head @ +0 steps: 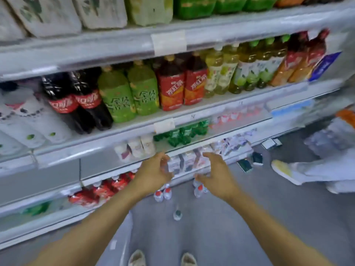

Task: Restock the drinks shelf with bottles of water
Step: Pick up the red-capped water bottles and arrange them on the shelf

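Left hand (153,173) and right hand (217,175) both out over the floor, fingers loosely curled, apparently gripping nothing, though blur hides the fingertips; red-capped water bottles (163,193) stand on the floor below, one more (177,215) nearer the feet; lower shelf (107,162) shows gaps, so restocking looks unfinished

Fig. | shop aisle | tiered shelves (134,125) w/ price tags (169,43) | rows of soft-drink bottles (171,83)
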Motion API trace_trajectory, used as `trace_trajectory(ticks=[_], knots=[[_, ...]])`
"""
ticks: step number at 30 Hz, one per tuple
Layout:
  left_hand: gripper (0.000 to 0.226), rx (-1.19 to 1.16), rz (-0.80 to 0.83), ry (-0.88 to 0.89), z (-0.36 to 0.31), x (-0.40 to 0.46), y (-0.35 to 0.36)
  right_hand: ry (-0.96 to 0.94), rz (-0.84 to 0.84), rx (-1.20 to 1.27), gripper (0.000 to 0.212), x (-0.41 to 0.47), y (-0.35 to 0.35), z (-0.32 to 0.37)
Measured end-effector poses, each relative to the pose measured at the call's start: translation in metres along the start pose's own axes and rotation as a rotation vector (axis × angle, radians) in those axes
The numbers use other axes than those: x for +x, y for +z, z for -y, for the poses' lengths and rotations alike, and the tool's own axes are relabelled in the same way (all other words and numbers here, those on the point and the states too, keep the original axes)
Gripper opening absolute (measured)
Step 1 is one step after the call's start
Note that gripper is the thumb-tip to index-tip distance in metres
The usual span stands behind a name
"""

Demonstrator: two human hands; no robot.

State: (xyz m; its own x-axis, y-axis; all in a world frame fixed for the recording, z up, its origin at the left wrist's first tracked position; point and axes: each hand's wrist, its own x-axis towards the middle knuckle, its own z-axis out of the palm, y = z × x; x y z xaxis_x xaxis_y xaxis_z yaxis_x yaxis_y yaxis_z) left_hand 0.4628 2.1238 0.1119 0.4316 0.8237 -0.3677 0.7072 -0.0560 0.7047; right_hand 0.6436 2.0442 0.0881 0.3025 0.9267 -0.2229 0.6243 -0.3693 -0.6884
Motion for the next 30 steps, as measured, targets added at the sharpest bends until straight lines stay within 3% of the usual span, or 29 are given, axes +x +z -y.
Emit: trace_trajectory(ticks=[7,17,30], knots=[[0.04,-0.047,0.063,-0.094,0.034,0.029,0.093,0.134,0.059,-0.028,0.056,0.004,0.018,-0.098],[0.043,-0.012,0.166,-0.12,0.095,0.094,0.184,0.274,0.107,-0.038,0.064,0.033,0.075,-0.194],[0.047,0.058,0.227,-0.101,0.229,0.24,0.325,0.366,0.065,0.007,0.062,0.127,0.238,-0.358]])
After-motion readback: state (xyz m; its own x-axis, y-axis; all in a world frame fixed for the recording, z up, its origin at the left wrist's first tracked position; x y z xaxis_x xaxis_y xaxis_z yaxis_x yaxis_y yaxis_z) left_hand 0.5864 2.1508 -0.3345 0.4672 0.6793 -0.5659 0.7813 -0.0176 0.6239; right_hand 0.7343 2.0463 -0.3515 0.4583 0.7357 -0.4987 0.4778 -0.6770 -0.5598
